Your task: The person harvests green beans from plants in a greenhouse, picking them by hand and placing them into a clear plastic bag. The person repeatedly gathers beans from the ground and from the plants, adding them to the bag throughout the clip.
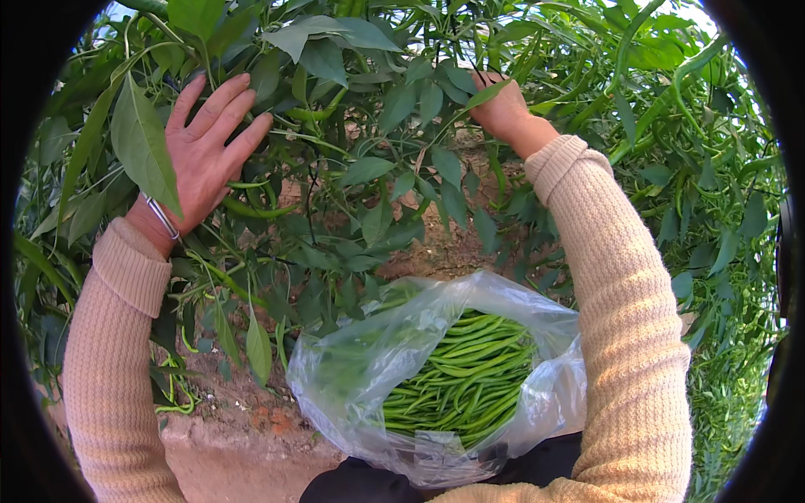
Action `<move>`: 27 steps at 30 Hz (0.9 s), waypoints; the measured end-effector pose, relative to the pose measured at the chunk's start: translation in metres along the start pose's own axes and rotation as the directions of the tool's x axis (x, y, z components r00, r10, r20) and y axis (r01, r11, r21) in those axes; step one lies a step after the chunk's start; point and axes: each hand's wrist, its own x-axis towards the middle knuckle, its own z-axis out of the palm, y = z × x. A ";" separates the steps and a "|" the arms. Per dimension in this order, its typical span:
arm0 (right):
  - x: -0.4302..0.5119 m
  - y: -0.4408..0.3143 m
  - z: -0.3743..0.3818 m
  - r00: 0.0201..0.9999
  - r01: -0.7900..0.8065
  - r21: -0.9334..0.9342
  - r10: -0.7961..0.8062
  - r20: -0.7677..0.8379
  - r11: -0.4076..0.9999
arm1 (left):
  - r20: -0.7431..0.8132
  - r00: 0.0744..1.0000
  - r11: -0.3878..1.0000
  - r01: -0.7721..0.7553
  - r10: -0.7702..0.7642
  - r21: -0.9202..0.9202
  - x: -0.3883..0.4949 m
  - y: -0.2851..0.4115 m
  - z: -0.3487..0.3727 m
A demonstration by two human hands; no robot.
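My left hand (204, 148), with a silver bangle (161, 216) at its wrist, lies spread among the leaves of a pepper plant (371, 170) at the upper left, fingers apart. At the upper right my right hand (500, 107) reaches into the foliage; leaves cover its fingertips, so what they touch cannot be told. Long green chili peppers (258, 210) hang on the plants beside and below my left hand. Before my body stands an open clear plastic bag (352, 371), holding a heap of picked green chili peppers (465, 377).
Dense pepper plants (723, 207) with long curved peppers (692, 69) rise on the right. Bare soil (245, 453) shows at the lower left, where a few thin green peppers (179, 396) hang low near the ground. Dark-clothed legs (358, 483) are behind the bag.
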 end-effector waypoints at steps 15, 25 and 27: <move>-0.016 0.013 -0.011 0.911 -0.333 0.461 0.406 -0.066 0.823 | -0.019 1.000 1.000 0.010 -0.010 0.008 -0.001 -0.001 0.001; -0.089 0.069 -0.006 0.525 -0.221 0.839 0.664 0.533 -0.498 | -0.033 0.999 1.000 0.006 -0.006 -0.016 -0.001 0.000 0.003; -0.096 0.059 -0.011 0.561 -0.148 0.809 0.626 0.542 -0.569 | -0.007 1.000 1.000 0.016 -0.016 -0.020 -0.001 0.000 0.000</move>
